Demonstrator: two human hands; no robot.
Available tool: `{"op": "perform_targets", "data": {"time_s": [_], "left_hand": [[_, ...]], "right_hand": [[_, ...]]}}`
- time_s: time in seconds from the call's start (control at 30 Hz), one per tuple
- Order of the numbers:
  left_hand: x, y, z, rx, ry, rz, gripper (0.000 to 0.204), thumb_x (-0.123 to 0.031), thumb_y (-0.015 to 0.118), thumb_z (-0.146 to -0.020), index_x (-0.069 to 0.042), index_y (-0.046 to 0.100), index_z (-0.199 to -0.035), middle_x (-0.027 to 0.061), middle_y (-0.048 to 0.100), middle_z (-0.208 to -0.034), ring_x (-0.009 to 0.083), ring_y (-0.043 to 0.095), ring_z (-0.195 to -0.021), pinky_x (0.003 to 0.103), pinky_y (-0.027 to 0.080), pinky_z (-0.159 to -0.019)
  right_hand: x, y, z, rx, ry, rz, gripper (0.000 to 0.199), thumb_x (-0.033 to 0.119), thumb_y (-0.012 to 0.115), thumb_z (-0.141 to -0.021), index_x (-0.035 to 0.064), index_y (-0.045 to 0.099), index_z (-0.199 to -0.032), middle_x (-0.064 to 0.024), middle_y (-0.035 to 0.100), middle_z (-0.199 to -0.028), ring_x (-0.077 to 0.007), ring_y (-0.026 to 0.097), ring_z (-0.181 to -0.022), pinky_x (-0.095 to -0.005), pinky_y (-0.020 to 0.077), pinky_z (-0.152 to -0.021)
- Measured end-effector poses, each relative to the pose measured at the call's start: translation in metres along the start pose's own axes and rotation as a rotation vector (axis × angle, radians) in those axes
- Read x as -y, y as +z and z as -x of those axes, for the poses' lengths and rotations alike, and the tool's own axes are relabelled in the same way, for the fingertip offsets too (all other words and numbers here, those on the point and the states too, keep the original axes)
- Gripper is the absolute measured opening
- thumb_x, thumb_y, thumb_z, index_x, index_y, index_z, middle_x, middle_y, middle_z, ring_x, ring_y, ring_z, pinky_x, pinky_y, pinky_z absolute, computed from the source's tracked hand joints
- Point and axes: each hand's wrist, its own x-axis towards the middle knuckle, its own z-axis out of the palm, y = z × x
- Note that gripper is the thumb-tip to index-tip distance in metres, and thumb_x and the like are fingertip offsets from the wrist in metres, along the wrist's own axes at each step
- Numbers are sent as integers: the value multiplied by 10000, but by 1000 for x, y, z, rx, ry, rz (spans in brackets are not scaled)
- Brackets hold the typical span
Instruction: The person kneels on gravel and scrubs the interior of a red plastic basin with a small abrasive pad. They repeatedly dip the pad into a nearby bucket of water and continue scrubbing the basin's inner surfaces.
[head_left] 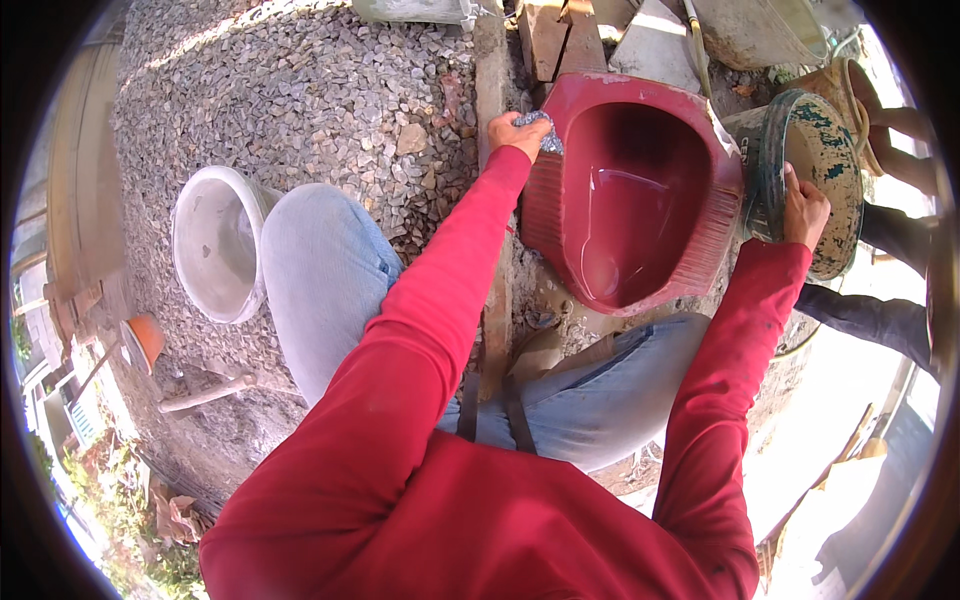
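Observation:
A dark red squat toilet pan (640, 180) lies in front of me, its bowl facing up and shiny inside. My left hand (513, 136) is closed on a crumpled grey-blue scrubbing pad (544, 130), pressed against the pan's upper left edge. At the right, my right hand (804, 212) grips the rim of a bucket (832, 185) smeared with dried mortar and dark green at its edge. This bucket lies tipped beside the pan, its mouth turned to the right. Some fingers of that hand are hidden.
Grey gravel (290, 100) spreads over the left. A pale bucket (222, 245) stands by my left knee, with a wooden handle (208, 393) below it. Wooden blocks (560, 38) lie beyond the pan. Another person's dark-clothed legs (880, 325) are at the right, near more buckets.

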Motion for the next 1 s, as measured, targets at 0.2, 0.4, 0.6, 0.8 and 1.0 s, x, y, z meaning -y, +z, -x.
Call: {"op": "perform_targets", "data": {"time_s": [0.2, 0.4, 0.6, 0.8, 1.0], "left_hand": [[3, -4, 7, -17, -34, 4, 463, -177, 837, -649, 110, 665, -969, 127, 702, -813, 159, 639, -702, 333, 534, -680], [-11, -9, 18, 83, -88, -2, 686, -292, 862, -646, 147, 628, -1119, 183, 713, -944, 216, 674, -844, 321, 533, -795], [2, 0, 2, 58, -60, -38, 685, -314, 834, -655, 130, 628, -1134, 194, 708, -967, 229, 676, -864, 340, 538, -786], [21, 3, -9, 36, -73, 48, 682, -290, 822, -650, 108, 626, -1167, 206, 703, -990, 241, 680, -860, 347, 539, -788], [-22, -5, 1, 48, -136, 119, 622, -209, 832, -655, 115, 628, -1146, 182, 702, -969, 209, 670, -847, 317, 536, -767]], "right_hand": [[-1, 0, 0, -16, -16, 28, 559, 504, 734, -827, -54, 718, -848, -164, 580, -610, -221, 530, -585, -385, 462, -646], [-10, -2, 2, 20, 14, -9, 574, 519, 731, -822, -55, 719, -845, -156, 583, -600, -217, 531, -584, -383, 463, -645], [-12, -3, 1, 26, 60, -5, 567, 532, 734, -816, -35, 734, -841, -148, 582, -597, -228, 526, -578, -386, 462, -645], [-5, 2, 0, -26, -16, 17, 547, 504, 741, -828, -43, 730, -825, -123, 570, -575, -191, 495, -562, -372, 453, -616], [0, -6, -5, 57, 22, -23, 560, 514, 735, -828, -46, 729, -846, -137, 598, -608, -224, 533, -594, -389, 466, -659]]}}
